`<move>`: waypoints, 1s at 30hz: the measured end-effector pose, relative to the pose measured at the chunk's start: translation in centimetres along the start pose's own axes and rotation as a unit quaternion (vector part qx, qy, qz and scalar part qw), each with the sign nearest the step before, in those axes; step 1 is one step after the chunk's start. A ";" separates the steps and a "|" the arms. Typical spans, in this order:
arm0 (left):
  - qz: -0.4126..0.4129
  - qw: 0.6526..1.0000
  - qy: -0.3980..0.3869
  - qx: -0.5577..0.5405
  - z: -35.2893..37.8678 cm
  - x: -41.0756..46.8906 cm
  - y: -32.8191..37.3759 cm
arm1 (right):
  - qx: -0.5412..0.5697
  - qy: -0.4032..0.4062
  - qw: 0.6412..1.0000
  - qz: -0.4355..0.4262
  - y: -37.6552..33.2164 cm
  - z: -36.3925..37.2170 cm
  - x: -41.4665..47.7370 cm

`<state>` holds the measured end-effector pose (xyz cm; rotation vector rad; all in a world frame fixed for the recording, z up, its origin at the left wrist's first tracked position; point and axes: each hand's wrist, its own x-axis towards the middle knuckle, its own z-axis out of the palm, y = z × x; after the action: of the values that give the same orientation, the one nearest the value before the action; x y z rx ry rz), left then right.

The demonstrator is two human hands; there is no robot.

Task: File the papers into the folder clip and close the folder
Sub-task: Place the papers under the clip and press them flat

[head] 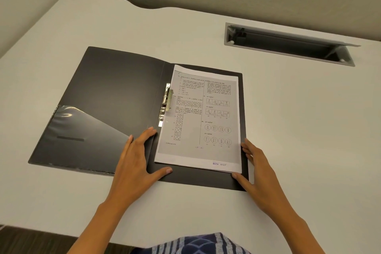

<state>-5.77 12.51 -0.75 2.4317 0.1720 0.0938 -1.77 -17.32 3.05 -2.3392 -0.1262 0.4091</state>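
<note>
A dark grey folder (111, 97) lies open and flat on the white desk. A stack of printed papers (202, 117) rests on its right half, its left edge beside the metal clip (167, 100) at the spine. The clip's lever lies over the papers' left edge. My left hand (138, 159) lies flat on the folder near the spine, fingers spread, thumb along the bottom edge. At the folder's right bottom corner, my right hand (253, 167) touches the papers' edge with fingers apart. Neither hand grips anything.
A clear plastic pocket (82, 128) covers the lower part of the folder's left flap. A recessed cable tray with a raised grey lid (288, 44) sits in the desk at the back right. A partition wall runs behind the desk.
</note>
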 end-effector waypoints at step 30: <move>0.011 1.000 0.017 -0.001 0.5 -0.2 -0.4 | 0.000 0.016 0.999 -0.037 1.4 0.7 0.2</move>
<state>-5.97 12.45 -1.35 2.4308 0.1605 0.1440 -1.86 -17.82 1.52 -2.3326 -0.1977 0.3339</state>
